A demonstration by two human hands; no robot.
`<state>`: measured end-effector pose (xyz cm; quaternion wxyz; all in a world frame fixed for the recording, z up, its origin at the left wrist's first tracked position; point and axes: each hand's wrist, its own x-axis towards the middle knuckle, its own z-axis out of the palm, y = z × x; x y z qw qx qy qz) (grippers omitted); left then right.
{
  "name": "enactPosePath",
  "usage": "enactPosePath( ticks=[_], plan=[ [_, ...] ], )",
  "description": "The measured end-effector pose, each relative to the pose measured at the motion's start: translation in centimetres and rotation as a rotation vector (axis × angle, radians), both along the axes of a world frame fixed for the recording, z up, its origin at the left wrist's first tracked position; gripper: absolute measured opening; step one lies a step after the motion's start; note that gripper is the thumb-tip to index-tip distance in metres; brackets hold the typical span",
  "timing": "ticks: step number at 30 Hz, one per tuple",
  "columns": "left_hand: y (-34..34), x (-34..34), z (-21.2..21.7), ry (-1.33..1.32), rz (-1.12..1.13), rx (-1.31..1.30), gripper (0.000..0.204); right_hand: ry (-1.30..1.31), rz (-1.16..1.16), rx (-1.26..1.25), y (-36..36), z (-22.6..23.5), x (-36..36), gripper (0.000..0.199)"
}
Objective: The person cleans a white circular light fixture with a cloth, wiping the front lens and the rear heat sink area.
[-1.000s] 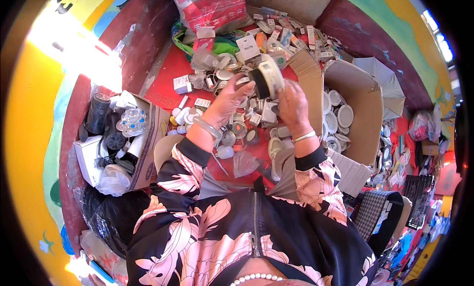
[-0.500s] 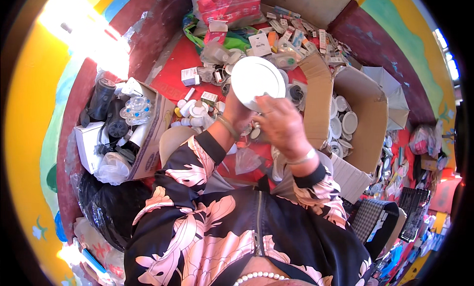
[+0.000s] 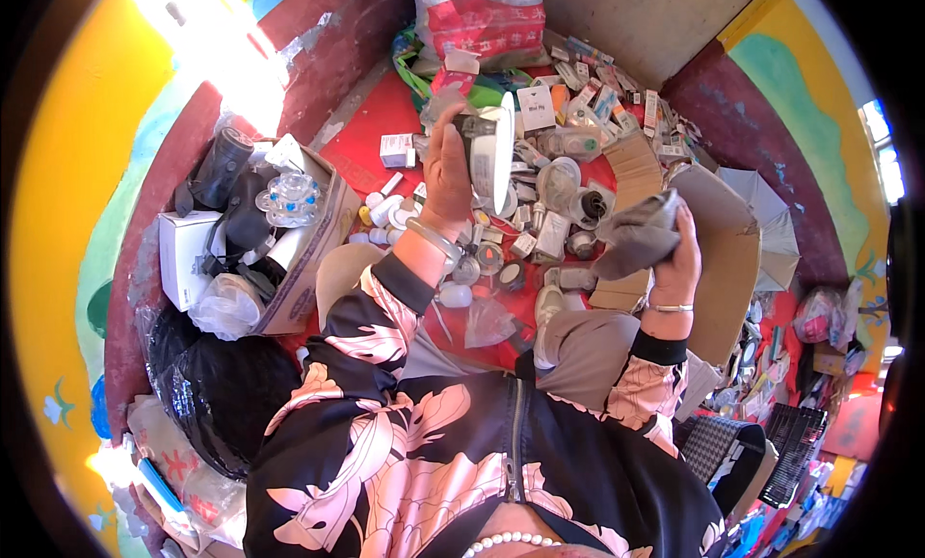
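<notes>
In my left hand (image 3: 446, 180), raised over the middle of the floor, is a round white fixture like a downlight (image 3: 504, 158). It is turned on edge, its flat white face to the right and its darker back against my fingers. To the right, my right hand (image 3: 684, 259) grips a crumpled grey cloth (image 3: 638, 236) in front of an open cardboard box (image 3: 727, 279). The cloth and hand hide most of the inside of that box. Below my left hand, small jars, caps and round lidded pieces (image 3: 489, 257) lie loosely on a red sheet.
At the left stands a carton (image 3: 313, 245) filled with black and white appliances and a clear blue-dotted ornament (image 3: 291, 199). A black plastic bag (image 3: 217, 399) lies below it. Small boxes and a red-and-white sack (image 3: 482, 23) are at the back. A black crate (image 3: 792, 452) stands lower right.
The white fixture has turned from face-up to on edge. My right hand has left it, moved right and now holds the grey cloth. The view has shifted slightly.
</notes>
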<state>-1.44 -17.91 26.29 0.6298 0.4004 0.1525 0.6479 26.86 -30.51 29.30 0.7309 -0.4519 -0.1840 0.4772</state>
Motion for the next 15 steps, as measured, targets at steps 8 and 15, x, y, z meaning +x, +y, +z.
enactPosePath(
  ticks=[8,15],
  plan=[
    [0.1,-1.3,-0.3,0.194,0.182,0.068,0.046,0.282,0.088,0.191,0.2,3.3,-2.1,0.029],
    [-0.9,-0.7,-0.9,-0.425,-0.433,-0.491,0.043,0.271,0.338,0.100,3.7,4.5,-4.1,0.024]
  ],
)
